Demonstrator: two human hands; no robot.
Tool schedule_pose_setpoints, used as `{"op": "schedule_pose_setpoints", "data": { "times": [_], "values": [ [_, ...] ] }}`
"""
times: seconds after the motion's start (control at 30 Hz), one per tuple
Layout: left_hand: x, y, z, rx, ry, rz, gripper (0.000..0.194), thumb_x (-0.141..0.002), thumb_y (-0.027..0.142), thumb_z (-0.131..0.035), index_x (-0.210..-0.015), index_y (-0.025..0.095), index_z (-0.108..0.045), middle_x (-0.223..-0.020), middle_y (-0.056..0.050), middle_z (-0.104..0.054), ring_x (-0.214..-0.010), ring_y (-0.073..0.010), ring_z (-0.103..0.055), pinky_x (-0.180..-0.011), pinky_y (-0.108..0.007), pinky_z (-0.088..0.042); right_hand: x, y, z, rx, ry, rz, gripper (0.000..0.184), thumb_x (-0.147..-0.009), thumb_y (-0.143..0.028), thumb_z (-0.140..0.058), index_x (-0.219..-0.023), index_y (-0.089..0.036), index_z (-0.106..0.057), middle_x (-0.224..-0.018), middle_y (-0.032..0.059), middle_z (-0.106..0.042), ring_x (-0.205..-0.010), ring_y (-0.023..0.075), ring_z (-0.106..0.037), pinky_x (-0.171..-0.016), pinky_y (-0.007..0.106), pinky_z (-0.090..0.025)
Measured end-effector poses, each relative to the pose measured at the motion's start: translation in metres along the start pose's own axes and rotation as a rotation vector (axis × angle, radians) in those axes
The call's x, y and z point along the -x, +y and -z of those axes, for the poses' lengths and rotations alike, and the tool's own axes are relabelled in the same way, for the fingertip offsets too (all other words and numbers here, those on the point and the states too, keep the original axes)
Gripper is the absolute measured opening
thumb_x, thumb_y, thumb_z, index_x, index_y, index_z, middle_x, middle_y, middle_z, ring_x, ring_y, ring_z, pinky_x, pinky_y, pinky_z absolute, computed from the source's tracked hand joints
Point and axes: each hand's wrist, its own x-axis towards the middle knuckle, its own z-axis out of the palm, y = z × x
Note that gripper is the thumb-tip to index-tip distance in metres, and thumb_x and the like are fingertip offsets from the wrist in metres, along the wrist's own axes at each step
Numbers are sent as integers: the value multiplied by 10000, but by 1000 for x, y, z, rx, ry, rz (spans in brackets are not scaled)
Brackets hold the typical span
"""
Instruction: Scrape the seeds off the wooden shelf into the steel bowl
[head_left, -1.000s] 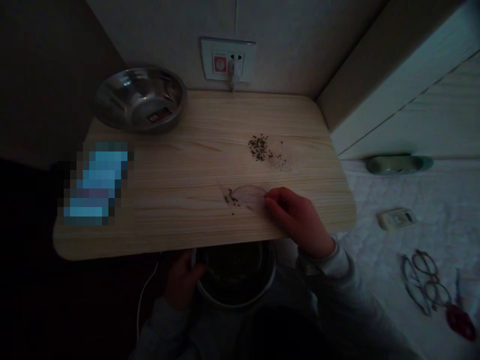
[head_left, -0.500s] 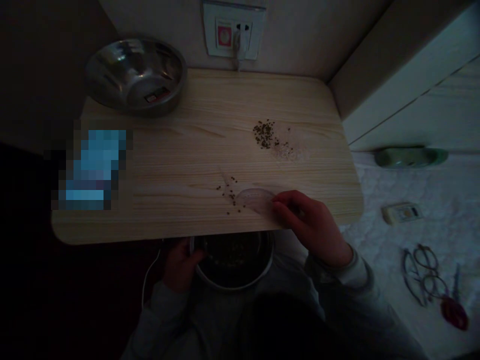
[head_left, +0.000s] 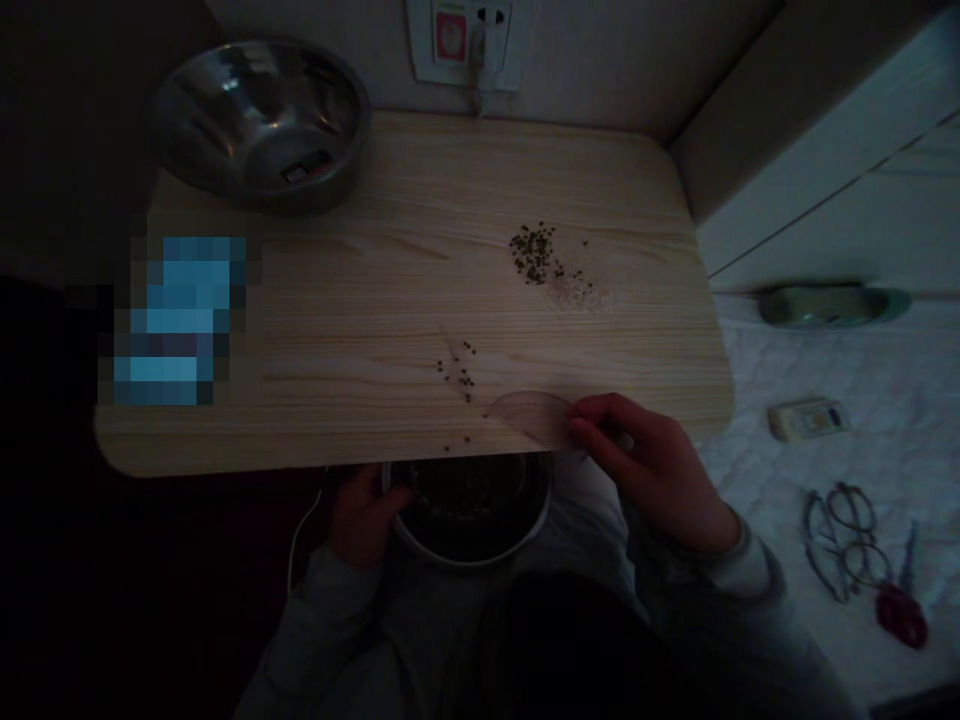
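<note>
My right hand [head_left: 626, 430] pinches a thin, see-through plastic piece with a curved edge [head_left: 529, 415], held low over the front of the wooden tabletop [head_left: 360, 330]. Just left of it lies a loose scatter of small dark beans [head_left: 465, 380], a couple close to the front edge. Below that edge my left hand [head_left: 367, 515] grips the left rim of a dark round bowl with a light rim [head_left: 469, 560]; small bits show dimly inside. Farther back sits a heap of dark green beans [head_left: 532, 252] beside a spread of pale grains [head_left: 581, 290].
A steel bowl [head_left: 262, 130] stands at the back left, with a blurred-out lit screen [head_left: 184, 310] in front. A plugged wall socket [head_left: 469, 45] is behind. On the white bedding at right lie a green object [head_left: 832, 305], a remote-like device [head_left: 810, 420] and hair ties [head_left: 851, 510].
My right hand and the plastic piece have moved slightly right and toward the front edge. A few beans have shifted nearer that edge. My left hand stays on the bowl.
</note>
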Motion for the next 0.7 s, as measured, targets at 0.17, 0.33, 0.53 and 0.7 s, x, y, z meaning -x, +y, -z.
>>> {"op": "schedule_pose_setpoints", "data": {
  "times": [0.17,0.33,0.53,0.7],
  "values": [
    [-1,-4,1,34,-9,-5,244,-470,193,-612,-711,173,-640,-685,12,-673,-728,-224,-590,-702,-332,-440,0,1,-1,-4,7,-6,106,-806,-256,-497,-811,-179,-570,-689,0,-602,-604,99,-542,-532,205,-428],
    [-1,1,0,-22,4,17,196,-456,215,-604,-643,170,-637,-609,9,-664,-666,-226,-589,-653,-340,-447,2,-3,-5,18,-49,46,107,-814,-242,-484,-810,-177,-569,-713,13,-617,-649,118,-562,-591,235,-443],
    [0,3,-2,53,-3,7,183,-439,205,-602,-615,172,-640,-589,9,-661,-658,-225,-585,-653,-346,-452,4,-11,-14,23,-121,182,97,-806,-228,-502,-843,-178,-577,-754,15,-631,-697,122,-567,-640,242,-443],
    [-1,1,0,36,22,-2,204,-438,195,-609,-637,177,-650,-602,14,-666,-664,-224,-590,-655,-338,-452,-7,-9,-13,-56,9,75,96,-809,-225,-495,-836,-173,-571,-712,-4,-615,-621,93,-549,-558,199,-427]
  ]
}}
